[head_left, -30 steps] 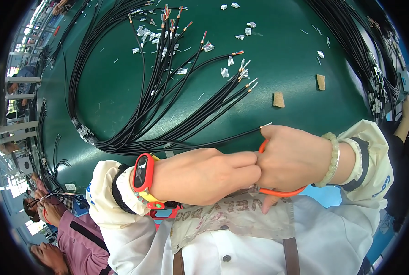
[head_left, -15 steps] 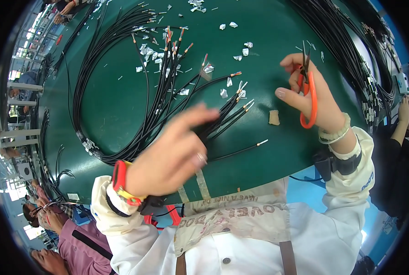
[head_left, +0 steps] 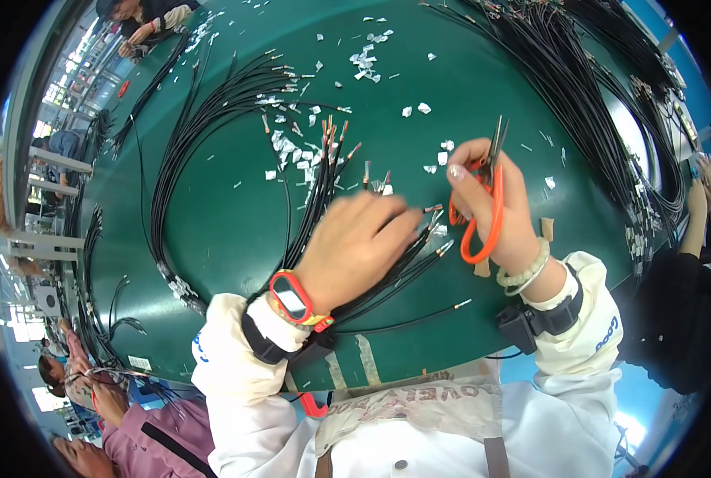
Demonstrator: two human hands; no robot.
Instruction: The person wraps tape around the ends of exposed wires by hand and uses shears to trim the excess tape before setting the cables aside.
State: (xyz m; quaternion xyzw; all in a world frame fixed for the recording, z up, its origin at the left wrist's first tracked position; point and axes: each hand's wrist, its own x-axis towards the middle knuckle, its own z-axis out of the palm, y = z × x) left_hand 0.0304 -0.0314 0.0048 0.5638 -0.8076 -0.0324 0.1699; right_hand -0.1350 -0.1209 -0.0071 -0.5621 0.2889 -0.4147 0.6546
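My left hand (head_left: pixel 359 251) lies palm down over a bundle of black cables (head_left: pixel 387 283). Its fingertips are smeared by motion, so whether they grip a cable is hidden. Several cable ends by the fingers are stripped to coloured or bare wires. Scissors with orange handles (head_left: pixel 496 215) are held in my right hand (head_left: pixel 511 207), blades pointing up and away. My right thumb and index finger come close together just left of the scissors, near the stripped ends; nothing between them can be made out.
Scraps of silvery foil (head_left: pixel 296 155) lie scattered on the green table (head_left: pixel 228 207). More black cables (head_left: pixel 531 72) are heaped at the far right, beside another person's hand (head_left: pixel 698 195). Tan scraps (head_left: pixel 547 229) sit near my right wrist. People are at left.
My left hand has moved right and away from me over the cables. My right hand has come left and nearer with the scissors. The whole view has shifted, showing more of the far table.
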